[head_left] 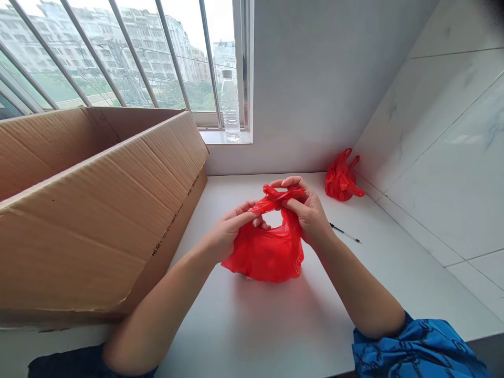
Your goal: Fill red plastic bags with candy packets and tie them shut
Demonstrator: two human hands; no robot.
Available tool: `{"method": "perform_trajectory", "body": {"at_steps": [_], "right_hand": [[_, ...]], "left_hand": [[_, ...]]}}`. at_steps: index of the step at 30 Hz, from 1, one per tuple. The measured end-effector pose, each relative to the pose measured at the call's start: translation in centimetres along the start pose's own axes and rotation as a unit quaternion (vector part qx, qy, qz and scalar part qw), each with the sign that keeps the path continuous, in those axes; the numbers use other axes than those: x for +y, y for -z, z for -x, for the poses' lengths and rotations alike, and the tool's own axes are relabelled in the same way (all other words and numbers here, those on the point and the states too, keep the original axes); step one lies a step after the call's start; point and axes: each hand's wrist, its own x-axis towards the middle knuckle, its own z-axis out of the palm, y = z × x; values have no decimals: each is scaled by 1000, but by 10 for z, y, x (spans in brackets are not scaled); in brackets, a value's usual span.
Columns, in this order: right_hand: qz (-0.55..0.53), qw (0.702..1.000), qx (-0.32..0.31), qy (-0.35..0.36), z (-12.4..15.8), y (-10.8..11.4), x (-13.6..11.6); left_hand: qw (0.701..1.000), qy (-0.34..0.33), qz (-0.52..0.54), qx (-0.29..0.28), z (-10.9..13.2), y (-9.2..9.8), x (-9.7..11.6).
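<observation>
A red plastic bag is in front of me over the white tabletop, its two handles crossed near the top. My left hand pinches the left handle between thumb and fingers. On the other side, my right hand grips the right handle close to the crossing, thumb on top. The bag's body hangs below both hands and bulges a little; what it holds is hidden. A black-capped pen lies on the table just beyond my right forearm.
A large open cardboard box takes up the left side. At the back right corner sits another red plastic bag, tied up. A clear water bottle stands on the sill of the barred window. A marble-tiled wall borders the right.
</observation>
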Motion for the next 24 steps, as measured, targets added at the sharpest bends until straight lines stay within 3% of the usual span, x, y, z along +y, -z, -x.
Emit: {"method": "perform_trajectory", "body": {"at_steps": [4, 8, 12, 14, 16, 19, 24], "right_hand": [[74, 992, -94, 31, -1, 6, -1], [222, 961, -140, 82, 4, 7, -6], [404, 882, -133, 202, 9, 4, -6], [453, 839, -128, 274, 10, 2, -4], [470, 815, -122, 317, 10, 1, -2], [474, 806, -119, 333, 11, 2, 3], [457, 826, -128, 305, 13, 6, 4]], "left_hand": [[994, 31, 98, 22, -5, 6, 5], [998, -1, 47, 34, -4, 6, 3], [1000, -12, -4, 8, -1, 5, 1], [1000, 2, 3, 3, 0, 5, 1], [1000, 16, 10, 4, -1, 6, 1], [999, 32, -3, -7, -2, 9, 2], [998, 20, -55, -15, -2, 11, 0]]}}
